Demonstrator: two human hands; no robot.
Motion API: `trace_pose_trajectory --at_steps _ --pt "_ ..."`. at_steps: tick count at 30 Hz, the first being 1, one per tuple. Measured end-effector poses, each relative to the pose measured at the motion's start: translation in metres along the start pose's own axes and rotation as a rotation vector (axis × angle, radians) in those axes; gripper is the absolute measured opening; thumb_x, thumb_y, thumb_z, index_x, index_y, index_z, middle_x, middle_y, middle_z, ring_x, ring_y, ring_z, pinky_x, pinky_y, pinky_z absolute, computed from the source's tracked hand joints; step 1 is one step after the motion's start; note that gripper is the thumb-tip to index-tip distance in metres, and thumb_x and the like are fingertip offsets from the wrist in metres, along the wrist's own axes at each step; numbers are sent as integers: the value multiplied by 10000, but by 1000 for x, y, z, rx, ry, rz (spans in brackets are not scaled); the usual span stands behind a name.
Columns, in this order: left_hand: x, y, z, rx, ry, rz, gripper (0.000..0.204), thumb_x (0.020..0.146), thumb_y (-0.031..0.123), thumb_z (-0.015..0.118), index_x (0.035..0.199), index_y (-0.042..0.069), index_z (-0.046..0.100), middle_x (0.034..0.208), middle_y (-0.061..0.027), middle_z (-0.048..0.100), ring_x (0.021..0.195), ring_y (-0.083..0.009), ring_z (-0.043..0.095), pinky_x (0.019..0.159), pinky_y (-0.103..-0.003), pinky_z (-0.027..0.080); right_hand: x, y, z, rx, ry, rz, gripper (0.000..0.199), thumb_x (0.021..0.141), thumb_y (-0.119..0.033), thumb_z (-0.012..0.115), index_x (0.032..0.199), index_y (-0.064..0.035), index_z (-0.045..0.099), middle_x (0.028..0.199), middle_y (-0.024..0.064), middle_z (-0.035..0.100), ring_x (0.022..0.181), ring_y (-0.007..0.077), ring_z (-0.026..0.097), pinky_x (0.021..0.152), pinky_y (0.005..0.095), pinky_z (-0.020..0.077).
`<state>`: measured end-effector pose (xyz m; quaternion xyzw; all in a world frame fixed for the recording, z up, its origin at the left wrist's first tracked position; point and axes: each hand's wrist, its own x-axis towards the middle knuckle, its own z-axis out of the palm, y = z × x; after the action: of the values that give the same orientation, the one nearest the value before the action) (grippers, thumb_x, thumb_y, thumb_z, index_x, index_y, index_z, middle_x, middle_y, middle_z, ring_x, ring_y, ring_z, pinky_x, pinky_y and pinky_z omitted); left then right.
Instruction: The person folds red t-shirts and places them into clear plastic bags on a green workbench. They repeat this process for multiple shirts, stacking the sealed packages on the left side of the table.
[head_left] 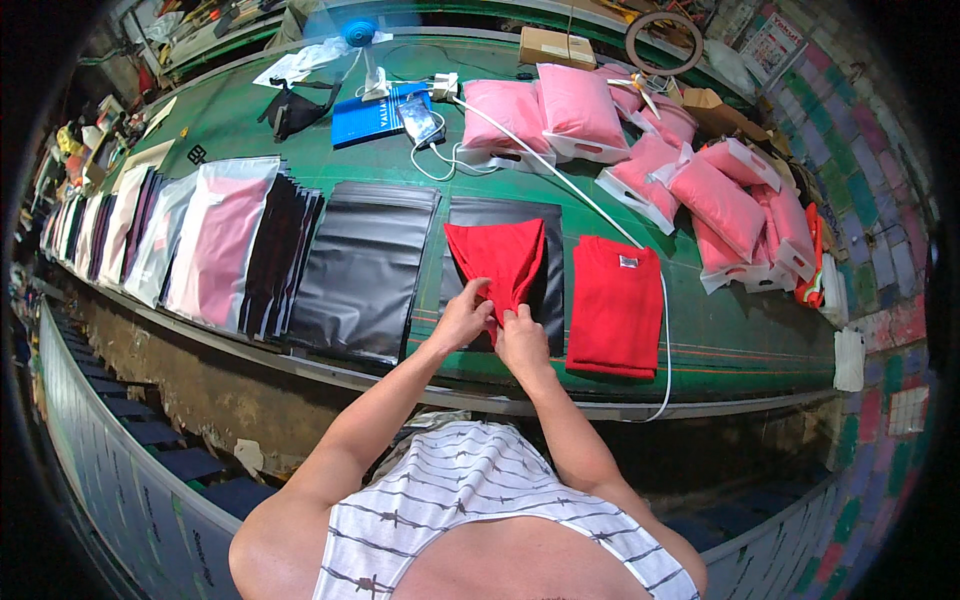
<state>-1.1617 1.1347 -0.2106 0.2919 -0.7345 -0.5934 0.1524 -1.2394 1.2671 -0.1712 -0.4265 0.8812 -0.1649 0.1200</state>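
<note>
A red garment (505, 250), gathered to a narrow end toward me, lies over a black plastic sheet or bag (465, 215). My left hand (467, 316) pinches its near left edge, fingers closed on the cloth. Close beside it, my right hand (523, 342) grips the near end, with fingers curled and partly hidden by the hand itself. Just right of this cloth, a neatly folded red shirt (612, 310) lies with a pale label at its neck. To the left rests a flat stack of black plastic bags (362, 270).
Overlapping bags (222, 230), white and dark, run along the left. Pink-filled clear bags (715, 200) pile up at the far right. Behind lie a blue box (375, 118), a phone (420, 120) with a cable, a small blue fan (359, 32) and a white cord (590, 205) crossing the green table (740, 345).
</note>
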Motion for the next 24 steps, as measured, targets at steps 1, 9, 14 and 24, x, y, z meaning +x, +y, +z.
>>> trace_pose_trajectory --at_steps 1,9,14,24 --pt "-6 -2 0 10 70 58 284 889 101 659 1146 -17 643 1054 -189 709 946 -377 698 837 -429 549 1 6 1 13 20 -17 287 853 -183 709 1051 24 684 1048 241 608 873 462 681 770 528 567" --pt "-35 -33 -13 755 -385 612 281 799 163 718 1060 73 666 994 -121 610 982 -359 609 802 -475 505 19 38 -25 72 153 -47 243 873 -165 682 1050 0 705 1055 212 633 975 431 658 835 543 530" --pt "-28 -31 24 877 -376 743 268 830 249 702 1059 109 696 1036 -69 594 1039 -268 593 836 -423 472 38 57 -27 3 215 -10 235 874 -142 677 1057 4 700 1072 209 631 924 426 673 790 534 550" --pt "-12 -21 61 938 -482 807 153 843 184 652 945 99 728 1095 -58 614 1054 -252 587 859 -411 489 40 74 -14 29 225 -44 256 869 -145 689 1083 -5 699 1131 207 635 934 434 676 801 526 560"
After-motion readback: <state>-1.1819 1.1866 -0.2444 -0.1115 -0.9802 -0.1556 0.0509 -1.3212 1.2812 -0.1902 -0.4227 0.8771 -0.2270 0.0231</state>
